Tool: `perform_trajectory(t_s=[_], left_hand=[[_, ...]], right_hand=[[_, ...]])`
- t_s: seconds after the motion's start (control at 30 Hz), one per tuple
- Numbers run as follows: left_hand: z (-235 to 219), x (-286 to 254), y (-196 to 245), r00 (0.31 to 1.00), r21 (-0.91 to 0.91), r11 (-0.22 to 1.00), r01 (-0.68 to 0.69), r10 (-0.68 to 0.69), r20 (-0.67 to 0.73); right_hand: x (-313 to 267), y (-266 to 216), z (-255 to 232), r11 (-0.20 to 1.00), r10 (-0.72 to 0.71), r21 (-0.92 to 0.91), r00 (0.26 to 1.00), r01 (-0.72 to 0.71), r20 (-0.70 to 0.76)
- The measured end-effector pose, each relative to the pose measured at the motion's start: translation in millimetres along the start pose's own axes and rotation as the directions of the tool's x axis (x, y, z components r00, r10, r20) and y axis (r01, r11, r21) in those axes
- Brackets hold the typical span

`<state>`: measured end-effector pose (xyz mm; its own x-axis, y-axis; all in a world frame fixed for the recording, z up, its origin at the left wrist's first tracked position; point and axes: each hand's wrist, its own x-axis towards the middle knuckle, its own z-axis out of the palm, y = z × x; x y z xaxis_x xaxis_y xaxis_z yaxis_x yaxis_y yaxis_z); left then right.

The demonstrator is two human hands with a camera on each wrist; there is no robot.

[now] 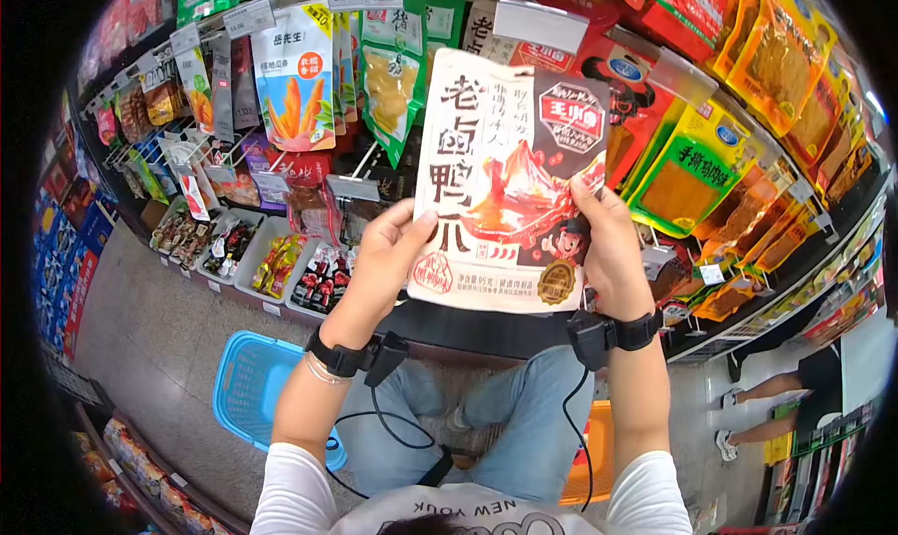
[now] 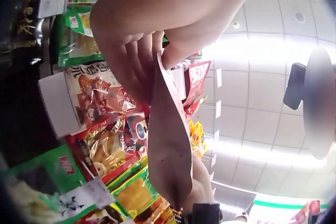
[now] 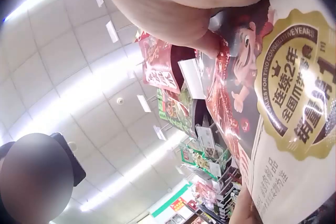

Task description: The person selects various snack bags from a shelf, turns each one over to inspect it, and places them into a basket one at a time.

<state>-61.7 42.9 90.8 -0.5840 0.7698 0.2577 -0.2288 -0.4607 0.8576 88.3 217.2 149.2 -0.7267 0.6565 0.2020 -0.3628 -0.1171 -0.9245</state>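
Shop shelf; hands grip pouch (opposite edges).

We get bright, even white light in the head view, where the pouch looks sharp, though the scene bows and darkens to black at the rim. In the left wrist view we see ceiling lights glaring to white, with the pouch's near side in soft shadow. In the right wrist view we find shiny highlights on its print and a blurred oval.
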Motion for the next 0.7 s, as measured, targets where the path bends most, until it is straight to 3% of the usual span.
perform_trajectory(t_s=[0.1, 0.23, 0.3, 0.37, 0.4, 0.57, 0.7], left_hand=[[-9.4, -19.8, -15.2, 0.963, -0.005, 0.973, 0.232, -0.229, 0.141], [-12.1, -44.5, -52.0, 0.905, 0.028, 0.927, 0.373, -0.371, 0.208], [-18.5, -57.8, -71.6, 0.896, 0.07, 0.919, 0.389, -0.395, 0.202], [-20.6, -69.2, -86.5, 0.867, 0.117, 0.892, 0.437, -0.452, 0.21], [-20.1, -73.0, -93.1, 0.858, 0.127, 0.885, 0.449, -0.466, 0.216], [-7.2, -77.3, -115.5, 0.821, 0.194, 0.858, 0.476, -0.513, 0.252], [25.7, -71.4, -120.6, 0.76, 0.271, 0.83, 0.487, -0.556, 0.337]], right_hand=[[-17.1, 25.7, -10.2, 0.997, 0.067, 0.027, 0.997, -0.066, -0.026], [-51.9, 69.4, -34.3, 0.99, 0.14, -0.018, 0.986, -0.142, -0.092], [-75.9, 81.0, -43.7, 0.981, 0.195, 0.026, 0.98, -0.194, -0.031], [-96.1, 93.3, -59.9, 0.959, 0.278, -0.058, 0.961, -0.278, -0.007], [-103.6, 96.0, -57.1, 0.974, 0.221, -0.045, 0.975, -0.222, -0.022], [-128.4, 104.0, -87.0, 0.954, 0.288, -0.059, 0.955, -0.293, -0.075], [-143.7, 85.5, -107.8, 0.985, 0.174, 0.018, 0.969, -0.174, -0.177]])
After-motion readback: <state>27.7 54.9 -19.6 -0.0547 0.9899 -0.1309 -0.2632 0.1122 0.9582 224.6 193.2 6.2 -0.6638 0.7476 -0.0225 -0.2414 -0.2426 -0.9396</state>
